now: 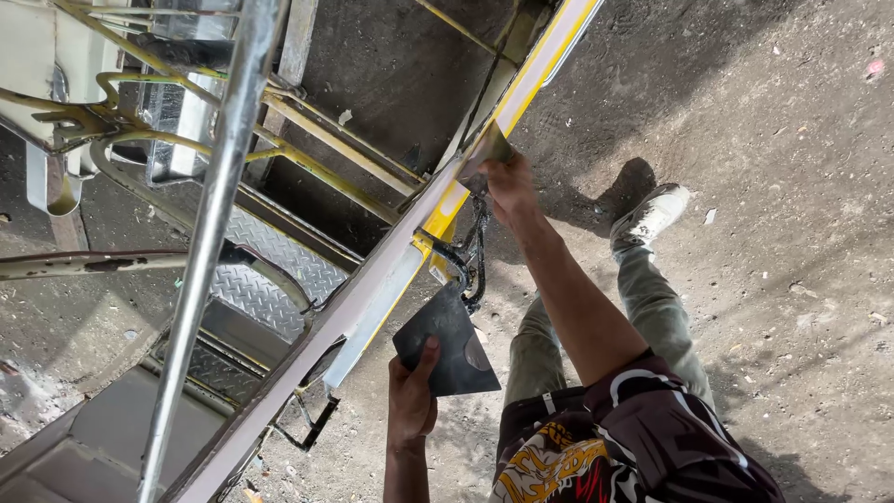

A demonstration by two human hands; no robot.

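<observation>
My left hand (410, 396) grips a dark, flat, roughly square metal plate (447, 340) by its lower corner, holding it just below the long slanted body panel (372, 289) of a vehicle. My right hand (507, 186) reaches up along that panel and presses a small flat scraper blade (486, 154) against its pale, filler-covered edge beside the yellow strip (521, 93). A black bent bracket (466, 261) hangs from the panel between my two hands.
A shiny metal pole (209, 242) crosses the left side. Yellow tube framing (307, 140) and diamond-plate steps (270, 270) lie behind the panel. My legs and a dirty white shoe (652, 214) stand on the dusty concrete ground (792, 186).
</observation>
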